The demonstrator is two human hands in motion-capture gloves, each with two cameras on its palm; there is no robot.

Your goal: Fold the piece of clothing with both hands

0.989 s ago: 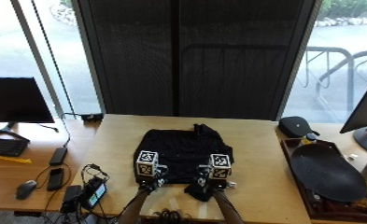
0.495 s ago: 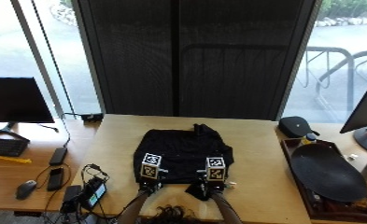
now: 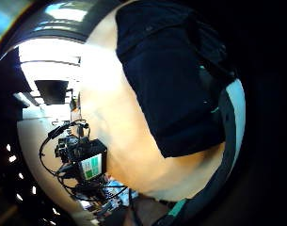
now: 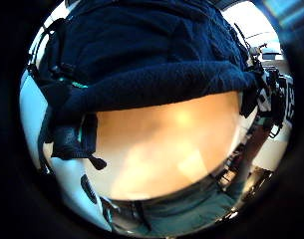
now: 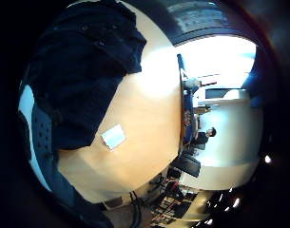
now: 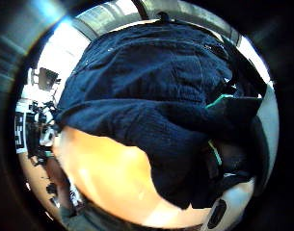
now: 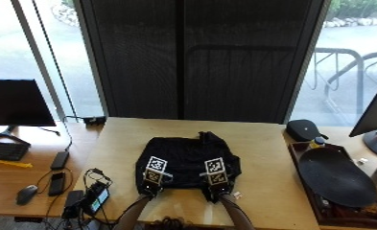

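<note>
Hands, left hand (image 7: 151,184) and right hand (image 7: 217,188), each pinch the near hem of the dark garment (image 7: 188,158) on the desk (image 7: 265,158); uneven lifting risks a skewed fold.

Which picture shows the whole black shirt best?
The outside view: the whole garment lies on the table, with both hands at its near edge. The palm views show only close-up parts of its dark cloth.

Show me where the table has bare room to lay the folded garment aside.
Bare wood lies between the dark garment and the table's left edge, and a strip behind it toward the window. Right of it, a patch runs to the tray. The near edge is crowded by the left hand, right hand and cables.
</note>
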